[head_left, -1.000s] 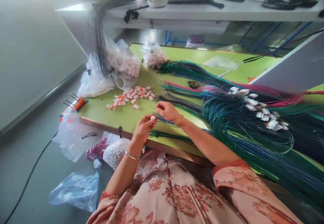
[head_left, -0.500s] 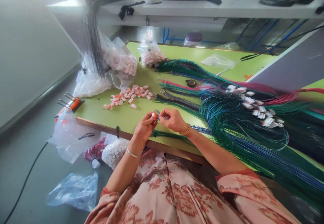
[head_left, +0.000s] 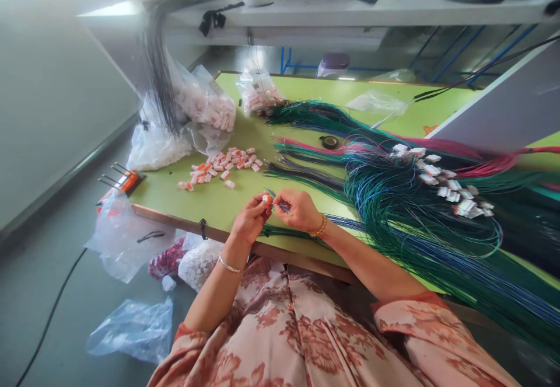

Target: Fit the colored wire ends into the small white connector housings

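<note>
Between the thumb and fingers of my left hand [head_left: 250, 219] is a small white-and-orange plastic connector [head_left: 266, 199]. Close against it on the right, my right hand [head_left: 300, 211] pinches thin wires [head_left: 284, 205] whose ends point toward the connector. Whether a wire end sits inside the connector I cannot tell. Beyond my hands lies a loose pile of similar connectors [head_left: 225, 165]. Blue wires [head_left: 345, 222] run along the table past my right wrist, beside a large bundle of green wires [head_left: 376, 188]. Finished-looking white connectors [head_left: 452, 187] cluster on wires at the right.
The green table [head_left: 175, 191] has a wooden front edge. Bags of connectors [head_left: 210, 110] stand at the back left. A roll of black tape [head_left: 329, 142] lies among the wires. An orange tool with metal prongs [head_left: 126, 182] sits at the left corner. A white shelf [head_left: 315, 16] spans the back.
My right hand has shifted very slightly left, nearer the connector. My left hand keeps the connector in the same place. The camera view has moved a little.
</note>
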A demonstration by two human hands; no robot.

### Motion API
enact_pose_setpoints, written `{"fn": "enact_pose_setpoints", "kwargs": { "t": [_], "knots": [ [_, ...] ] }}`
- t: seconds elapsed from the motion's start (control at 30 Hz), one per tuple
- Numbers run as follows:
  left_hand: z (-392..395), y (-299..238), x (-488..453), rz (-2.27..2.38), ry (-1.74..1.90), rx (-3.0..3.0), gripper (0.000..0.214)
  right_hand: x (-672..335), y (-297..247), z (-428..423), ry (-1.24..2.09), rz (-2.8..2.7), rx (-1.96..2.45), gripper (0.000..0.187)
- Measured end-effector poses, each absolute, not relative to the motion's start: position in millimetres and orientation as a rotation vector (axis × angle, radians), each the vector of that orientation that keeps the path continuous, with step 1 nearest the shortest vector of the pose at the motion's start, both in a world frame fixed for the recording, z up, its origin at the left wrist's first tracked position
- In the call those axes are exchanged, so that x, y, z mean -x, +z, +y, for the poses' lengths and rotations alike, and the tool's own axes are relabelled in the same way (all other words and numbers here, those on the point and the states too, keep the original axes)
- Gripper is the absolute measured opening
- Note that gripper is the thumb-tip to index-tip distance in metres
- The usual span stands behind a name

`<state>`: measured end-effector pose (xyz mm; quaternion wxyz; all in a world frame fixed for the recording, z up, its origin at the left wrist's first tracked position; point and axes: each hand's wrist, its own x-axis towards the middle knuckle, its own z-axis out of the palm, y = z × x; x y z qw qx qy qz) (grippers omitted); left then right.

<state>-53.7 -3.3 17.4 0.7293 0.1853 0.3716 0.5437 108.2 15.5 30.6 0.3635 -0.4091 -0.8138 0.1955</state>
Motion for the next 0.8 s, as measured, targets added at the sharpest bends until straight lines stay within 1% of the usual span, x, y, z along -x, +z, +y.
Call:
{"fn": "enact_pose_setpoints", "kwargs": {
  "t": [0.13,0.27,0.47,0.57,0.7,0.8],
  "knots": [
    [-3.6,16.6,49.3,0.883,1.207,-0.431,0.027,-108.2,30.1,15.6,0.406,-2.23,1.057,0.012],
    [-5.2,12.3,41.9,0.972,1.255,-0.479,0.028,-107.0,25.5,16.7,0.383,-2.29,1.089,0.016],
    [-4.1,15.4,42.9,1.02,1.288,-0.504,0.034,-109.8,22.3,20.1,0.519,-2.262,1.049,0.014],
    [-4.5,17.7,42.7,1.035,1.284,-0.517,0.036,-107.1,18.9,18.5,0.508,-2.263,1.079,0.013],
    [-7.5,17.1,38.2,1.079,1.304,-0.538,0.036,-100.2,13.7,11.7,0.462,-2.261,1.128,0.014],
    [-7.7,17.3,38.8,1.088,1.289,-0.563,0.034,-101.8,17.4,13.5,0.569,-2.228,1.131,0.012]
  ]
}}
